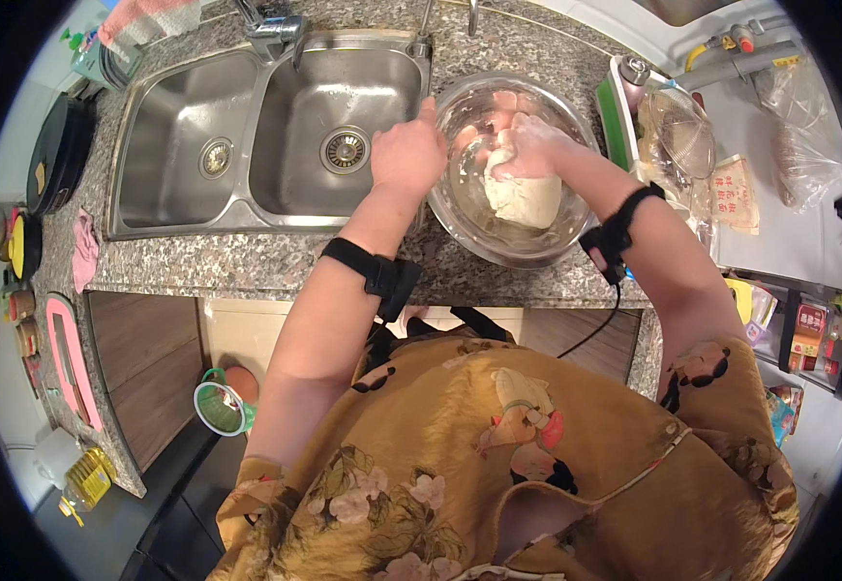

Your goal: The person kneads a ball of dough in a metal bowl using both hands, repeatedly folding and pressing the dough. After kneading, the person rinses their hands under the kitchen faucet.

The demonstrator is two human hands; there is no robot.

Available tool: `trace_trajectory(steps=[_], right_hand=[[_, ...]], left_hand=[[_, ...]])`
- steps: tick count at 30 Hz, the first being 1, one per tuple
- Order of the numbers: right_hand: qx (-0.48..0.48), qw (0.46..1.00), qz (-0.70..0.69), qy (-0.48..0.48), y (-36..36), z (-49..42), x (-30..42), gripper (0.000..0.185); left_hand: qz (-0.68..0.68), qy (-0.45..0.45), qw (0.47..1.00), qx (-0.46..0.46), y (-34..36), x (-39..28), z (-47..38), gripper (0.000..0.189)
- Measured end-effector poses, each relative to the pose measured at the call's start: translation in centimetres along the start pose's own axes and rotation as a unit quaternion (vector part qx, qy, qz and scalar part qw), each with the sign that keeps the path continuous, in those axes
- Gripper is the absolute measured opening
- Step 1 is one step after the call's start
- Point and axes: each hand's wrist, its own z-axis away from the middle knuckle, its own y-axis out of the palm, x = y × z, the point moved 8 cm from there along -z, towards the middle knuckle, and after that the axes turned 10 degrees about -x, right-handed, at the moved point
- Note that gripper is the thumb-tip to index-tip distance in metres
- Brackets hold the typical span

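A lump of pale dough [526, 197] lies in a shiny metal bowl [475, 243] on the granite counter, right of the sink. My right hand [533, 149] grips the dough's far end, fingers curled over its top, with whitish residue on the skin. At the bowl's left rim, my left hand [410, 154] holds on, one finger pointing away along the edge. Its fingertips on the inner side are hard to make out. Bits of dough stick to the bowl's inner wall, which also mirrors my fingers.
Left of the bowl is a double-basin steel sink [258, 145] with a faucet [276, 33]. A green-and-white container [615, 120] stands close on the right, by a wire strainer [686, 134]. A pink cloth [85, 250] lies at the counter's left. A cable [606, 319] hangs from my right forearm strap.
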Motion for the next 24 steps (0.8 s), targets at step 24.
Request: trace_trajectory(steps=[24], right_hand=[[-0.158, 0.984, -0.003, -0.087, 3.4, 1.0, 4.5, 0.033]], left_hand=[[0.034, 0.05, 0.998, 0.022, 0.5, -1.7, 0.5, 0.048]])
